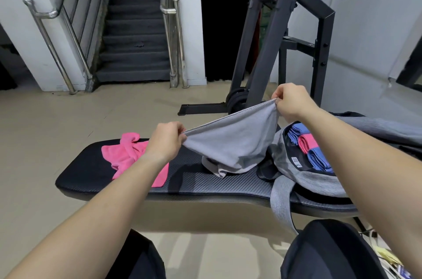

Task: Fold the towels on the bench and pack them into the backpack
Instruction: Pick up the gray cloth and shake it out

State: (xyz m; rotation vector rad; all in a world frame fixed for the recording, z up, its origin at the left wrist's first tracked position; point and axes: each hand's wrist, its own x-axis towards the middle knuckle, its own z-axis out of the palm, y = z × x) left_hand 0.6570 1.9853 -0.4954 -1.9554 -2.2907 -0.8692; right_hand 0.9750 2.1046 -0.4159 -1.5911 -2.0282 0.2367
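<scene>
While both hands are lifted over the bench (96, 178), the left hand (165, 139) pinches one corner of a grey towel (230, 141) and the right hand (291, 101) pinches the other, higher up. Its top edge stretches taut between them, and its lower part sags onto the padding below. Just under the right wrist sits the grey backpack (296, 171), open, with folded blue and pink towels (308, 146) already inside. Beneath the left wrist a pink towel (125, 155) lies crumpled and unfolded. By my reckoning the job is well past halfway: the grey one is being folded now, and the pink one remains.
</scene>
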